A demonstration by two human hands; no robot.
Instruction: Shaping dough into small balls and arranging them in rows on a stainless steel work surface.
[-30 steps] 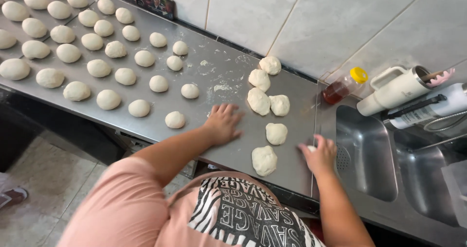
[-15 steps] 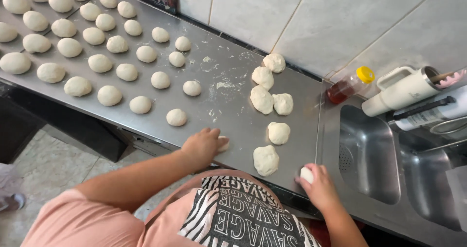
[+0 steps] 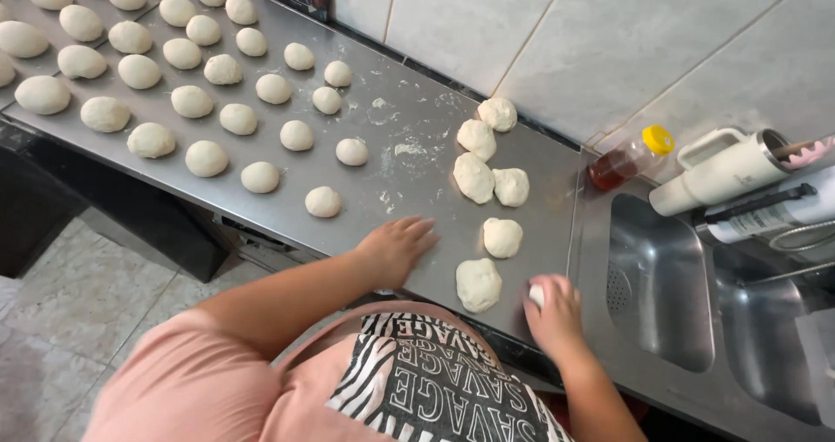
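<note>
My left hand (image 3: 396,249) lies flat, fingers together, on the steel counter (image 3: 409,194) near its front edge, holding nothing. My right hand (image 3: 555,310) is cupped over a small piece of dough (image 3: 537,296) at the counter's right front corner, next to the sink. Just left of it lies a rough dough piece (image 3: 478,284), with another dough piece (image 3: 503,237) behind it. Several more rough dough pieces (image 3: 487,159) sit toward the wall. Rows of round dough balls (image 3: 187,103) cover the counter's left part.
A double steel sink (image 3: 687,294) lies to the right. Behind it stand a bottle of amber liquid with a yellow cap (image 3: 628,158) and a cream jug (image 3: 722,170). The tiled wall (image 3: 557,33) runs along the back, with floor tiles (image 3: 78,320) below left.
My left hand has drawn back from mid-counter to the front edge. My right hand has closed over a small dough piece and shifted slightly left along the front edge.
</note>
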